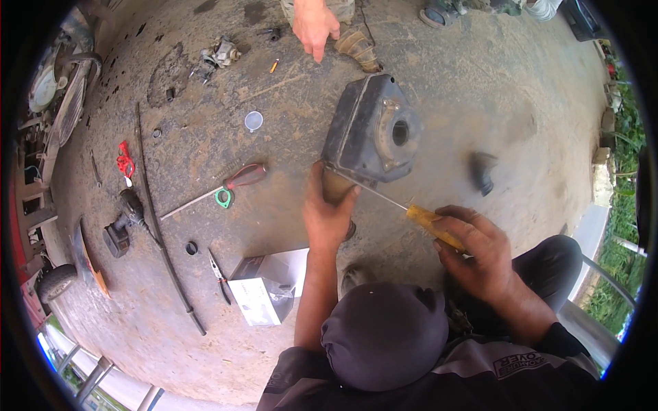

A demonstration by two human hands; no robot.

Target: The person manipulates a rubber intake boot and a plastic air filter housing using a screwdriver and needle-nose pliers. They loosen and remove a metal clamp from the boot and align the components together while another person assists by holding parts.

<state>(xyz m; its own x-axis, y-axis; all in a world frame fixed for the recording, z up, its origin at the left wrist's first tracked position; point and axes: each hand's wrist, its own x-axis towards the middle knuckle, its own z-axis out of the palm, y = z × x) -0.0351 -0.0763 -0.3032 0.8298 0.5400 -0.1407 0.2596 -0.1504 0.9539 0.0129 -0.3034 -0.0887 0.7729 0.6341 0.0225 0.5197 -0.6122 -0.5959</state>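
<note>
A black plastic housing [353,130], boxy with a round opening in a raised collar, is tilted in the upper middle. My left hand [327,205] is closed on its near lower corner, thumb and fingers around a brownish part there. My right hand [476,250] is wrapped round the yellow handle of a screwdriver [426,222]. The thin shaft runs left to the housing's lower edge, close by my left thumb; its tip is hard to make out. Beyond the housing, another person's hand [315,31] hangs near a brown ribbed rubber hose [359,49].
A black elbow hose [484,175] lies on the right. Leftward are a red-handled screwdriver [245,176], a green ring [223,198], a long rod [168,260], a cordless drill [118,236], pliers [218,275] and a white carton [255,301]. A dark cap [384,335] fills the lower middle.
</note>
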